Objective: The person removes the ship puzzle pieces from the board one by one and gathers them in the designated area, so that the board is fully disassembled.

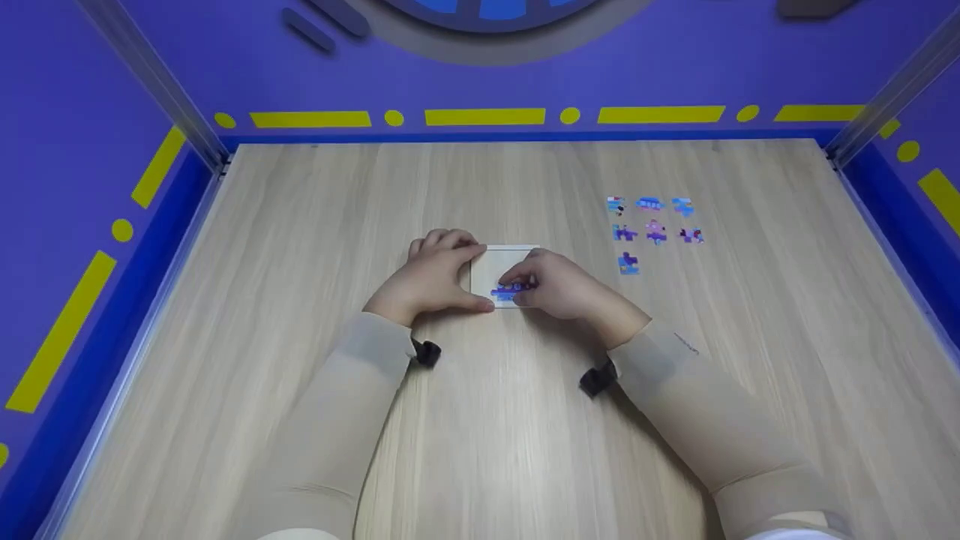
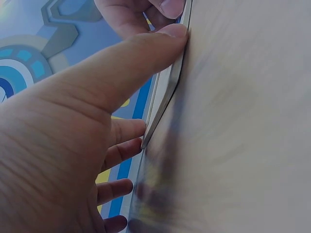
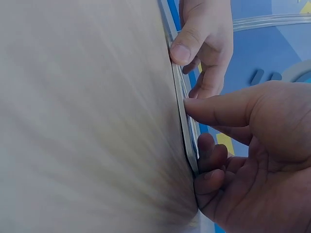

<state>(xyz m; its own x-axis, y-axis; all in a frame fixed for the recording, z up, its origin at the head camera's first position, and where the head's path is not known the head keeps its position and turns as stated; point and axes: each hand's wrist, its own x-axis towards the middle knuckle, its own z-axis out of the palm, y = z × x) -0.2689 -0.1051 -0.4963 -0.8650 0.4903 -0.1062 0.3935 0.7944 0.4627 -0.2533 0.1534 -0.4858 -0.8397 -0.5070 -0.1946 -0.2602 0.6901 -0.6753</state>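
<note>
A small white puzzle frame (image 1: pixel 487 264) lies flat on the table in the head view. My left hand (image 1: pixel 436 277) holds its left side, thumb at the near corner and forefinger at the far corner. Purple and blue jigsaw pieces (image 1: pixel 504 294) lie along the frame's near edge. Over its right part, my right hand (image 1: pixel 561 286) pinches a jigsaw piece between thumb and forefinger, mostly hidden by the fingers. Seen from the left wrist, the left thumb (image 2: pixel 141 58) presses on the frame's rim. The right wrist view shows the right thumb (image 3: pixel 218 109) at the frame's edge.
Several loose jigsaw pieces (image 1: pixel 655 231) lie in rows to the right of the frame. The wooden table (image 1: pixel 480 420) is bounded by purple walls (image 1: pixel 480 86) with yellow marks at the back and sides. Black wrist cameras (image 1: pixel 598 378) sit under both sleeves.
</note>
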